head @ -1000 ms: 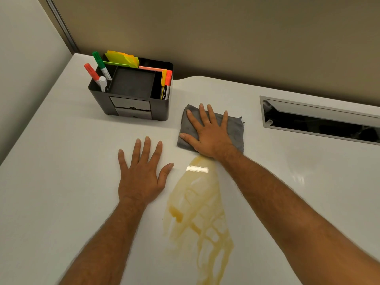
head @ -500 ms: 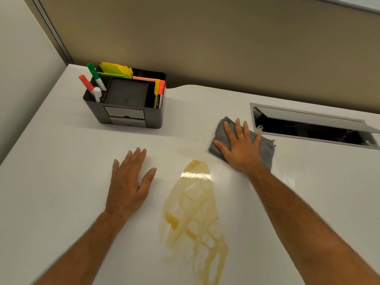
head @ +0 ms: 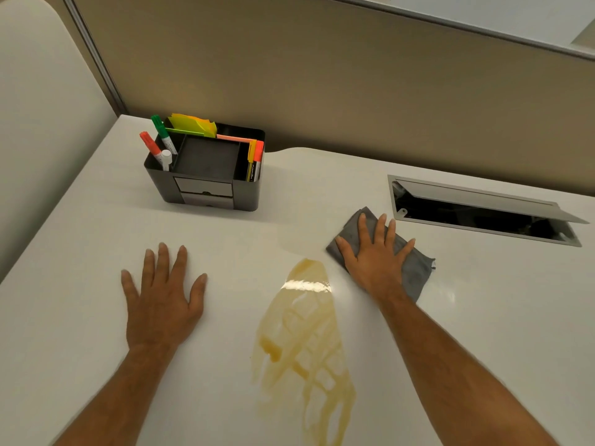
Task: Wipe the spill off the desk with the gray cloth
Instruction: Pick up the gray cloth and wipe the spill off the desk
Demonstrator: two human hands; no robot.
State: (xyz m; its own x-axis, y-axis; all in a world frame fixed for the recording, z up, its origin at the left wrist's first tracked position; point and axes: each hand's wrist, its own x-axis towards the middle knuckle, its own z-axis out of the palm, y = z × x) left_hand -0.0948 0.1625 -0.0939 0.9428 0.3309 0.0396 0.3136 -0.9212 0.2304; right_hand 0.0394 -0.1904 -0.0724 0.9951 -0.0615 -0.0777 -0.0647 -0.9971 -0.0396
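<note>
A yellowish streaky spill (head: pixel 302 342) lies on the white desk (head: pixel 80 259), running from the middle toward the near edge. The gray cloth (head: pixel 417 272) lies flat just beyond and to the right of the spill's far tip. My right hand (head: pixel 375 257) presses palm-down on it with fingers spread, covering most of the cloth. My left hand (head: pixel 162 297) rests flat on the bare desk left of the spill, fingers apart, holding nothing.
A black desk organizer (head: pixel 206 188) with markers and sticky notes stands at the back left. An open cable hatch (head: pixel 483 212) with a raised lid is sunk into the desk right behind the cloth. A beige partition wall runs along the desk's far edge.
My right hand has slid the cloth to the right, from beside the organizer to in front of the cable hatch. My left hand stays flat on the desk.
</note>
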